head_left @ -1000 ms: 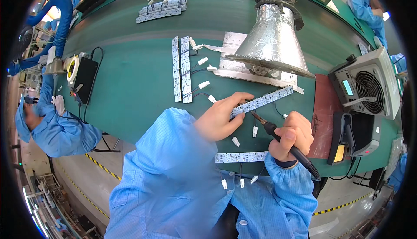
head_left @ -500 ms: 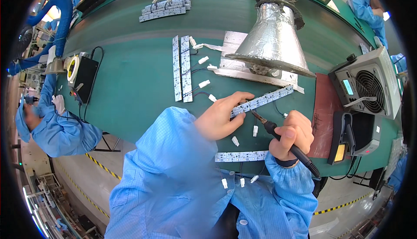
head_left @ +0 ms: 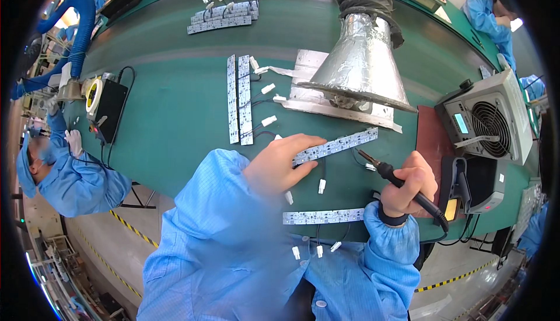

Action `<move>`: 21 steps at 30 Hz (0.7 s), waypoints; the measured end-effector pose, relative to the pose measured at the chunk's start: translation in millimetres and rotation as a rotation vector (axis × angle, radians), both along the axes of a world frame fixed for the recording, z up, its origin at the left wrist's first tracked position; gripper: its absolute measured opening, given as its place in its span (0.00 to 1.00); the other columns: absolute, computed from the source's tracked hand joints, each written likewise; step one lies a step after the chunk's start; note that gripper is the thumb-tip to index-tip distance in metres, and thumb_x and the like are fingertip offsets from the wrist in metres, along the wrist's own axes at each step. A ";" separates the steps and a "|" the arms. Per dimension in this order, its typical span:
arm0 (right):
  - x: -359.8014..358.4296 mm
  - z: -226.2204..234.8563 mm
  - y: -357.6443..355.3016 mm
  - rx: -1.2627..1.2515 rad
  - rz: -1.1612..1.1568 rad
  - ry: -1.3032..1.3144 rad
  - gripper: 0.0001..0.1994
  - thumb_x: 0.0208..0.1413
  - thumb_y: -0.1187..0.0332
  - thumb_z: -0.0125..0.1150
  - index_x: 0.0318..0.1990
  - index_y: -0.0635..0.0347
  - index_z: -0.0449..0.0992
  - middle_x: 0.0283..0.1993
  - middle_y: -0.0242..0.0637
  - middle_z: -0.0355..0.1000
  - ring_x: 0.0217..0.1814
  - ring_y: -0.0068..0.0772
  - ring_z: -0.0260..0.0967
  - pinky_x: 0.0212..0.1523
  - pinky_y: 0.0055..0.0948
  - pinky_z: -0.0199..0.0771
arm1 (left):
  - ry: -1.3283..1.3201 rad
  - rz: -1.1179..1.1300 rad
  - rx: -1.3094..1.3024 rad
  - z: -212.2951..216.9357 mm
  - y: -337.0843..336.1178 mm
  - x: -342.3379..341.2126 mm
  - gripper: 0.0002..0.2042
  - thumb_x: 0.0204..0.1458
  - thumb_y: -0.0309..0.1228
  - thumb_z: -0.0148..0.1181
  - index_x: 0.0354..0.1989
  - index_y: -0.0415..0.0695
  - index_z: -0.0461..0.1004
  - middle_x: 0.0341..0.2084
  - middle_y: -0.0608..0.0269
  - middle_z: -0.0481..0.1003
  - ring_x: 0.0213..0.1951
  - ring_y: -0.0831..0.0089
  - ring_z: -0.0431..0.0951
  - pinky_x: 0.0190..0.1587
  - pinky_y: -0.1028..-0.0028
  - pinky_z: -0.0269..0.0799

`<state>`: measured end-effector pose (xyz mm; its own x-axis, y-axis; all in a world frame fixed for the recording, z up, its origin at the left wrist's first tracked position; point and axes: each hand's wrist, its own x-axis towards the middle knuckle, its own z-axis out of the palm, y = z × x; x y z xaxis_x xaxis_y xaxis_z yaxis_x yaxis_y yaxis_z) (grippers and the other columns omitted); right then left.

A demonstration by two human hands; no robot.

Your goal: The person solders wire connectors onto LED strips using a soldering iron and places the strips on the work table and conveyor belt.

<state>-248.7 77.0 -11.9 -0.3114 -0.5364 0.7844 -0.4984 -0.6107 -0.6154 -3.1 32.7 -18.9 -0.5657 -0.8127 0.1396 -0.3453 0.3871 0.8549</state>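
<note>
My left hand point(head_left: 284, 163) pinches the left end of a narrow LED circuit board strip point(head_left: 344, 146), which slants up to the right above the green mat. Thin wires with white connectors point(head_left: 322, 186) hang from this strip. In my right hand point(head_left: 410, 186) is a soldering iron point(head_left: 388, 171), gripped like a pen, its tip apart from the strip and to its right. Another strip point(head_left: 322, 217) with wired connectors lies along the near table edge. Two more strips point(head_left: 238, 99) stand side by side left of my left hand, their white connectors pointing right.
A foil-covered fume hood point(head_left: 366, 58) hangs over a pale metal plate point(head_left: 309, 60). At right stand a fan unit point(head_left: 487, 114) and a soldering station point(head_left: 487, 184). More strips point(head_left: 221, 20) lie at the back. A black device point(head_left: 109, 108) sits at left, near a co-worker.
The soldering iron has moved right, away from the strip in my left hand. My left hand and its strip have shifted slightly left and down; the whole view has also shifted a little.
</note>
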 end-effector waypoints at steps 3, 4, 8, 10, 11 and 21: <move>5.2 -1.2 -1.7 -0.002 -0.012 0.039 0.21 0.63 0.66 0.47 0.16 0.65 0.65 0.13 0.34 0.55 0.14 0.23 0.50 0.18 0.28 0.42 | -0.005 -0.007 0.000 -0.7 0.1 -0.3 0.20 0.50 0.24 0.66 0.53 0.39 0.76 0.45 0.47 0.79 0.47 0.49 0.80 0.50 0.62 0.76; 5.2 -0.8 -2.0 0.012 0.003 0.042 0.21 0.63 0.66 0.47 0.16 0.66 0.64 0.12 0.34 0.55 0.14 0.23 0.50 0.18 0.28 0.42 | -0.004 -0.010 0.000 -0.7 0.3 -0.4 0.20 0.50 0.24 0.66 0.54 0.39 0.76 0.45 0.47 0.79 0.46 0.49 0.80 0.50 0.62 0.77; 6.1 -0.4 -3.4 0.026 -0.010 0.029 0.22 0.62 0.66 0.47 0.15 0.66 0.64 0.12 0.34 0.55 0.14 0.23 0.49 0.18 0.28 0.40 | -0.010 -0.018 0.013 0.7 0.2 0.0 0.20 0.51 0.24 0.65 0.54 0.40 0.76 0.43 0.47 0.78 0.45 0.48 0.80 0.48 0.61 0.77; 6.2 -0.6 -3.5 0.035 0.019 0.025 0.22 0.62 0.66 0.47 0.15 0.66 0.64 0.12 0.34 0.55 0.14 0.23 0.49 0.18 0.29 0.40 | -0.022 -0.029 0.006 1.5 -0.1 0.6 0.20 0.52 0.24 0.63 0.55 0.40 0.75 0.43 0.48 0.78 0.45 0.49 0.80 0.47 0.61 0.76; 6.3 -0.9 -3.8 0.031 0.004 0.027 0.21 0.62 0.66 0.47 0.15 0.66 0.64 0.12 0.34 0.55 0.14 0.23 0.49 0.18 0.29 0.40 | -0.033 -0.042 -0.009 1.6 -0.3 0.7 0.20 0.53 0.24 0.62 0.56 0.41 0.75 0.44 0.49 0.78 0.45 0.49 0.80 0.47 0.60 0.76; 7.5 -2.9 -5.4 0.044 0.031 0.037 0.20 0.62 0.67 0.47 0.16 0.65 0.64 0.12 0.34 0.55 0.13 0.23 0.49 0.18 0.29 0.40 | -0.016 -0.018 0.007 1.2 0.6 -0.4 0.19 0.51 0.24 0.64 0.54 0.40 0.76 0.40 0.47 0.78 0.42 0.48 0.79 0.45 0.62 0.76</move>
<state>-241.2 71.6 -14.8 -0.2653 -0.5796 0.7705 -0.5027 -0.5988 -0.6235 -3.5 33.3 -17.6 -0.5821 -0.8034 0.1254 -0.3516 0.3878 0.8520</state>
